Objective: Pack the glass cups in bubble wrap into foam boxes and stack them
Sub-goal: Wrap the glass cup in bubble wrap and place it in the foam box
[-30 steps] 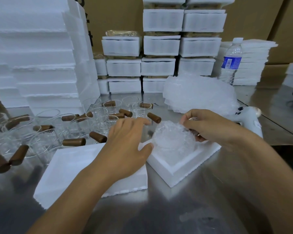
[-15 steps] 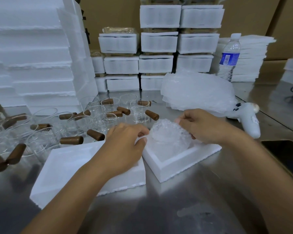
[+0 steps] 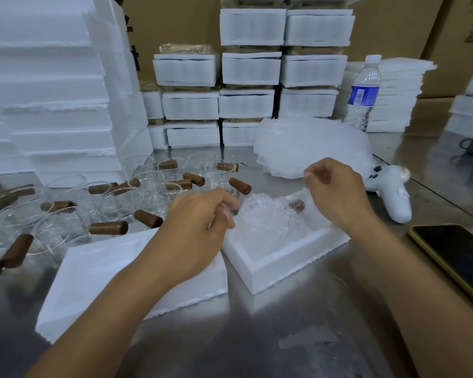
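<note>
We see the bubble-wrapped glass cup lying down inside the open white foam box, toward its far left corner, with a brown handle end showing through the wrap on its right side. Half a second ago the bundle stood higher, a rounded dome above the box rim with both hands closed around it; now it sits lower, within the walls.

Our right hand has come off the bundle and hangs above the far right side of the box, fingers curled in and thumb against the forefinger, with nothing visible in it. Our left hand has stayed at the bundle's left edge, fingers curled and fingertips close against the wrap; we cannot tell whether they pinch it.

The flat white foam lid lies just beside the box on the left, under our left forearm, where it was before. Behind it stand the bare clear glass cups with brown wooden handles, unchanged. The loose pile of clear bubble wrap lies beyond the box, the white handheld controller to its right, and a dark phone near the right edge of the steel table. Packed white foam boxes in stacks line the back, beside a clear plastic water bottle with a blue label
</note>
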